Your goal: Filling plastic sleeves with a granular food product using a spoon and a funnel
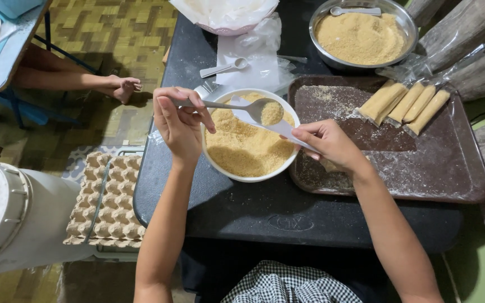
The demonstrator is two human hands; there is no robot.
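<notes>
Dark tabletop [265,207] carries everything. Left hand [179,120] pinches a metal spoon [256,108] heaped with crumbs, above the white bowl [220,163]; right hand [329,145] grips a thin white wrapper [279,126] beneath. Best tip slowly, keeping the wrapper level.

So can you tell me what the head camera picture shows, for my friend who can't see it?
A person's left hand holds a metal spoon heaped with tan crumbs over a white bowl of crumbs, while the right hand holds a thin white wrapper under it. Beside it, a brown tray holds four pale rolls on a black table.
</notes>
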